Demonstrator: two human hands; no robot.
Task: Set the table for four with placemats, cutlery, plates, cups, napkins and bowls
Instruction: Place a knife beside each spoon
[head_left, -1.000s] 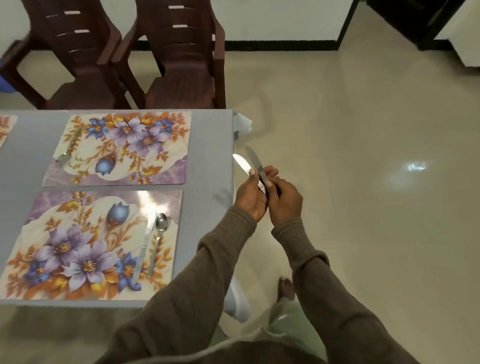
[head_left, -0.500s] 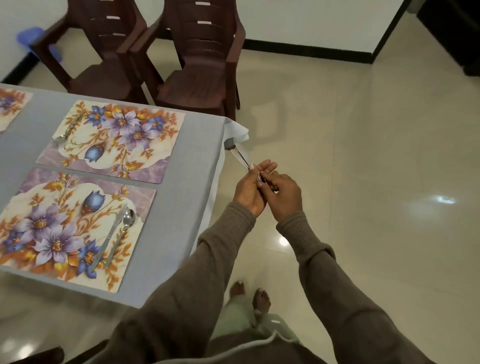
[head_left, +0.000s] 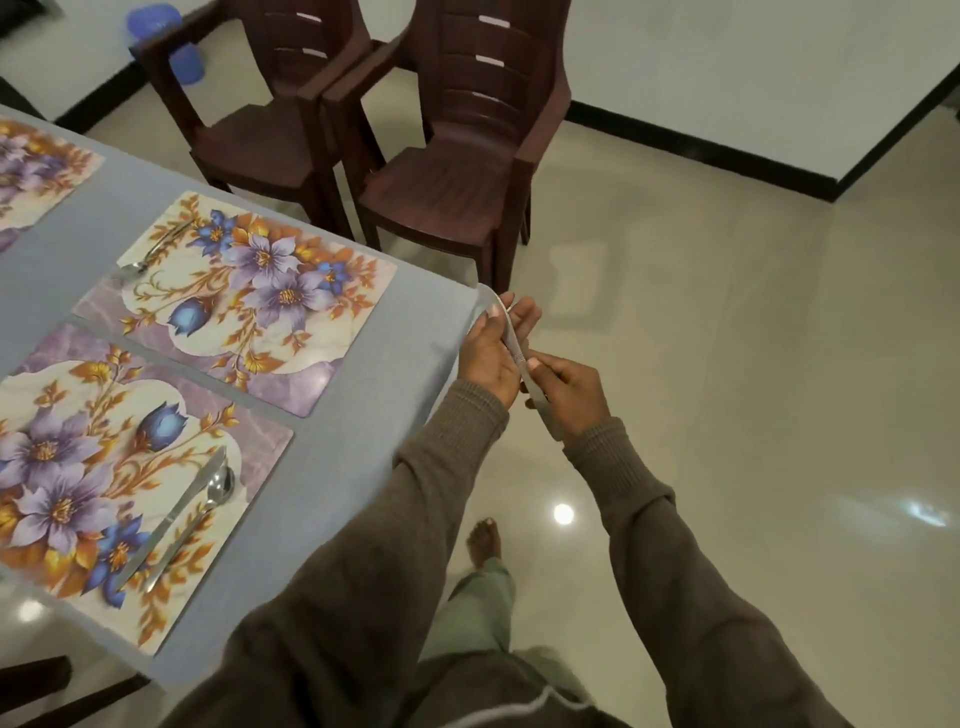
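A: Item one, hands. Where do we log them?

B: Past the counter's (head_left: 332, 457) corner, at about two o'clock from the near placemat (head_left: 130, 467). A second ago we held two blades fanned apart above the knuckles; now we see one flat metal strip. The left hand (head_left: 493, 353) lies spread, fingers straight, against the cutlery (head_left: 514, 348); the right hand (head_left: 566, 389) pinches its lower end between thumb and fingers.

A: How many pieces?

B: We cannot tell; the bundle is thin, blurred and partly hidden. We judge the pieces are gathered for the next place.

A: Item two, places laid.

B: Near placemat: knife (head_left: 171, 514) and spoon (head_left: 197, 519), side by side and touching, at its four o'clock edge. Far placemat (head_left: 260, 291): a second set (head_left: 150, 254) at its ten o'clock corner. A third mat (head_left: 31, 171) shows at the frame's nine o'clock; its cutlery, if any, is out of view. The view has swung right since, the mats sliding left.

A: Materials?

B: Mats: thin, stiff, glossy rectangles printed with purple and blue flowers. Cutlery: polished steel, slender. Counter: matte grey cloth. Chairs (head_left: 457, 171): moulded brown plastic, slatted backs, at twelve o'clock. Floor: shiny cream tile.

A: Outstanding?

B: Plates, cups, napkins and bowls: none seen.
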